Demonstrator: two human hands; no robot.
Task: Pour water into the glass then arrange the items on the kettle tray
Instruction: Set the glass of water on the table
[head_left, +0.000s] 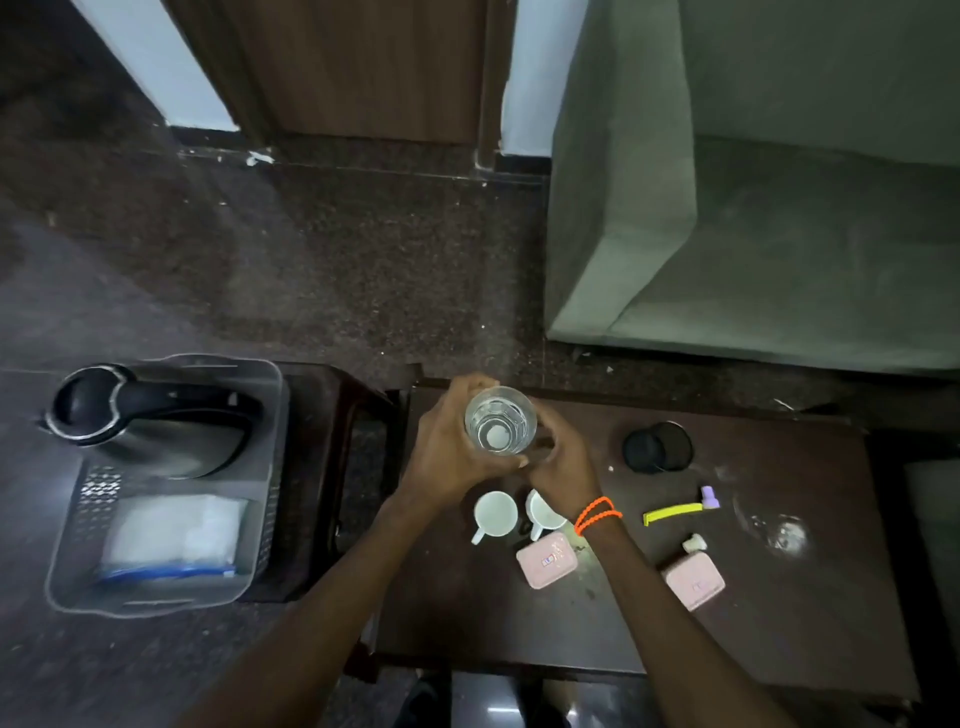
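I cup the glass (500, 421) with both hands at the table's (779, 597) far left: my left hand (451, 452) wraps its side, my right hand (558, 457) curls round the other. Water-filled, it seems heavy, slick, breakable; low on the wall looks safest.

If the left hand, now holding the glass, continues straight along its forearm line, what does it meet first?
Probably nothing on the table: past the left hand and glass comes the table's far edge, then floor. Depth is unclear.
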